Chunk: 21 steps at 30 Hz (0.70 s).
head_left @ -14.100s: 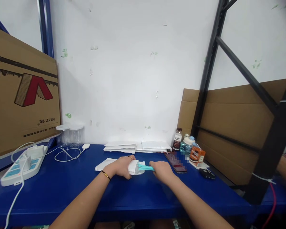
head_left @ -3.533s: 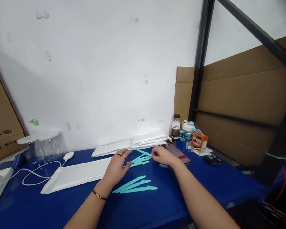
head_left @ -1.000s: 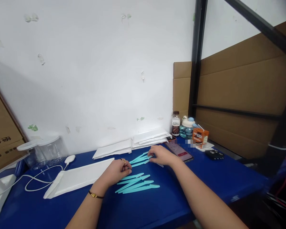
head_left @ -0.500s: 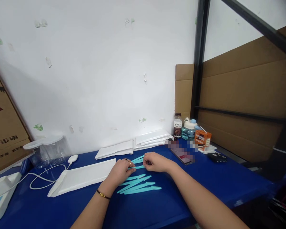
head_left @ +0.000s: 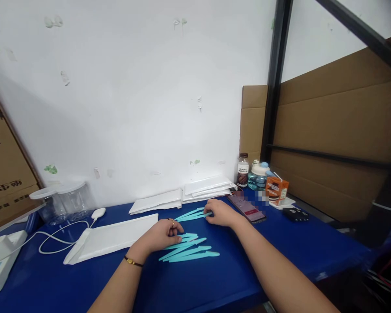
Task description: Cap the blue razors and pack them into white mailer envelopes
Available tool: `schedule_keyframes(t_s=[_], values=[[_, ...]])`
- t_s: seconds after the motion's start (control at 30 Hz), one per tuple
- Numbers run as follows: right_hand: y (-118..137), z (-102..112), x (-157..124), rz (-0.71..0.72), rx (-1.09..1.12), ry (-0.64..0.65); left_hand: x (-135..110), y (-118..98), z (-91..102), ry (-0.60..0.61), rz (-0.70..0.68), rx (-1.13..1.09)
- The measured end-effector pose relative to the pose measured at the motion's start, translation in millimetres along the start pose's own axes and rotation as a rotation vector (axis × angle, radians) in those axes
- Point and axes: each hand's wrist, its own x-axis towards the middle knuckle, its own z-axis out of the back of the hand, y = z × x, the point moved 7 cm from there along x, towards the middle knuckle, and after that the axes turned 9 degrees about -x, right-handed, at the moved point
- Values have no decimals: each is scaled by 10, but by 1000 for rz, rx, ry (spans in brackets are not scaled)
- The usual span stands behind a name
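Slim turquoise eyebrow razors lie in two loose groups on the blue table. My left hand (head_left: 165, 234) rests at the left ends of the front eyebrow razors (head_left: 192, 252), thumb and fingers loosely bent and slightly apart. Its thumb lies beside the uppermost razor of that group, and the palm hides some of the left ends. Farther back, my right hand (head_left: 220, 213) pinches the right end of a razor in the back group (head_left: 190, 215). The pinched tip is partly covered by the fingers.
A white padded envelope (head_left: 114, 237) lies left of my hands; more white envelopes (head_left: 156, 201) are stacked by the wall. To the right are a phone (head_left: 247, 208), a bottle (head_left: 243, 171), a blue-lidded cup (head_left: 258, 177) and an orange drink carton (head_left: 276, 190). A white cable (head_left: 47, 252) curls at left.
The razor between both hands has gone to the top of the front group, at my left hand. My right hand has moved back and right onto the back group. The view has shifted slightly.
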Motion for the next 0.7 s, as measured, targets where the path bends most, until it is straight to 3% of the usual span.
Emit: schedule_keyframes(t_s=[0.13, 0.33, 0.5, 0.7], values=[[96, -94, 60, 11, -148, 38, 27, -13, -95, 53, -25, -5], [351, -30, 48, 149, -137, 7, 24, -153, 174, -344, -187, 243], [500, -52, 40, 208, -61, 33, 108, -142, 24, -230, -132, 417], [392, -3, -25, 195, 130, 37, 161, -68, -44, -199, -91, 409]])
